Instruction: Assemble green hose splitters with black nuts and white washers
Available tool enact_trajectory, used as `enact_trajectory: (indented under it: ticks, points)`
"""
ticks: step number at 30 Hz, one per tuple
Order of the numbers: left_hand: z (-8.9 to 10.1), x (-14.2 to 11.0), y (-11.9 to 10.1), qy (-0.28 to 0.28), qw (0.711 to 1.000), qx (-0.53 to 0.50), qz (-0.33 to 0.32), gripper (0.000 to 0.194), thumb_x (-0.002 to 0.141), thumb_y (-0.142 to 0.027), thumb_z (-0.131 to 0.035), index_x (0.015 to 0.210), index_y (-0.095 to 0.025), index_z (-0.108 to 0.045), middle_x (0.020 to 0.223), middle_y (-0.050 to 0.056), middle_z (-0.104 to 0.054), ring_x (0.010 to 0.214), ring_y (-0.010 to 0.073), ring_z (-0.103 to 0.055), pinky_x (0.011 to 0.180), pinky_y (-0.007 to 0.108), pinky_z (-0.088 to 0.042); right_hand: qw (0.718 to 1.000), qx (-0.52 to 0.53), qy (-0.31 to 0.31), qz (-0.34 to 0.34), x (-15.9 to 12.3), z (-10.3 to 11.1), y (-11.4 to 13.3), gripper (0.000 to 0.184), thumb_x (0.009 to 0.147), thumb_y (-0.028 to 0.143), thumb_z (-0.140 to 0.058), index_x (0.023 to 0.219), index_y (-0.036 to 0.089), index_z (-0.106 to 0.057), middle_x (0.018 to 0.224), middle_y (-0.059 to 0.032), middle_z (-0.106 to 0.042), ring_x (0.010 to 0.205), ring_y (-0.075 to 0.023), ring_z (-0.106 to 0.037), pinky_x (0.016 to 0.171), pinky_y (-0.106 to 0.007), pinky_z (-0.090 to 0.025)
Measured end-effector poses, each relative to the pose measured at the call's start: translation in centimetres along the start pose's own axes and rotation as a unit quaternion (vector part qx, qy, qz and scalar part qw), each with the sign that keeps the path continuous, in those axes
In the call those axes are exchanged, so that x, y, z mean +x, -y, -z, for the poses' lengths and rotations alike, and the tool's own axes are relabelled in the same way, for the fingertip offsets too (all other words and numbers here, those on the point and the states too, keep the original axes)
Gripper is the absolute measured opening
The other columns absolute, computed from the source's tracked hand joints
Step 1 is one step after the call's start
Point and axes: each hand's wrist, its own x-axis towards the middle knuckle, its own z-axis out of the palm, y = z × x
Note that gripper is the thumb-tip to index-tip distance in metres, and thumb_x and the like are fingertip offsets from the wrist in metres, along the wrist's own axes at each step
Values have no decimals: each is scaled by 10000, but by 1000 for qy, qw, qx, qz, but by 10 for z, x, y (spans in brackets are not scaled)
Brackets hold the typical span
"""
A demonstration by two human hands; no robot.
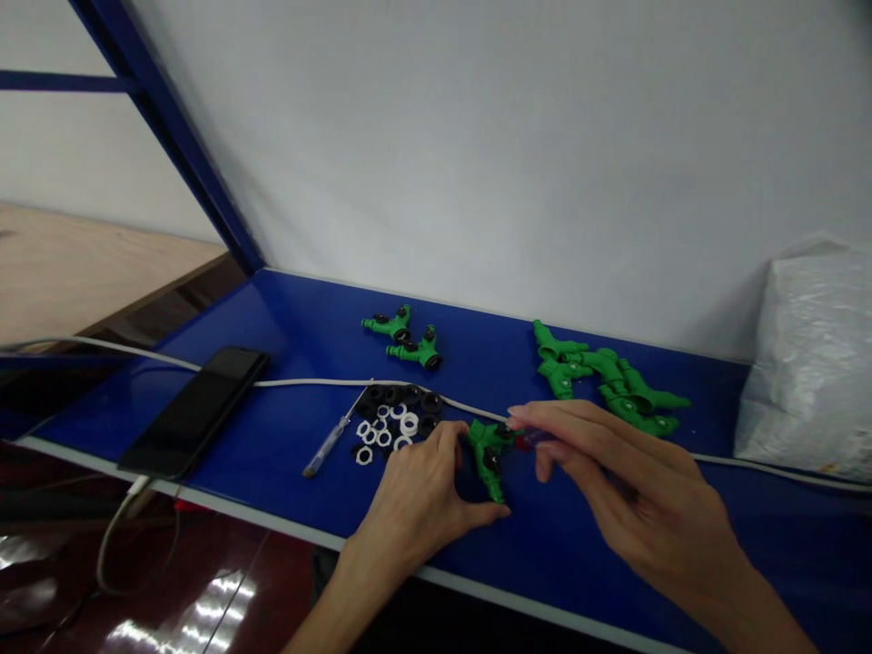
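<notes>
A green Y-shaped hose connector with black valve parts rests on the blue table. My left hand grips it between the thumb at its near end and fingers at its far end. My right hand pinches what looks like a screwdriver with a red and purple handle, mostly hidden by the fingers. Its front end is at the connector's right side. Left of my left hand lie white ring nuts and black rings. A screwdriver with a clear handle lies beside them.
Two green connectors with black parts lie further back. Several plain green connectors are piled at back right, near a wrapped white package. A phone lies left, over a white cable. A wall borders the table.
</notes>
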Motion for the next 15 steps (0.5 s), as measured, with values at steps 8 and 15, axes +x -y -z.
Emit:
enact_trajectory:
  ticks: [8, 15]
  points:
    - [-1, 0, 0, -6, 1000, 9, -5, 709, 685, -568, -864, 1186, -204, -518, 996, 57, -718, 876, 303, -740, 776, 426, -580, 999, -37, -30, 26, 3, -4, -1, 327, 980, 66, -596, 1267, 210, -656, 1113, -42, -703, 955, -92, -704, 873, -140, -570]
    - [-1, 0, 0, -6, 1000, 15, -10, 718, 693, -578, -859, 1194, -198, -513, 1026, 70, -720, 912, 314, -740, 789, 439, -584, 1000, -16, -20, 9, 1, -2, 3, 400, 973, -2, -529, 1289, 219, -637, 1130, -33, -725, 807, -70, -706, 803, -134, -582]
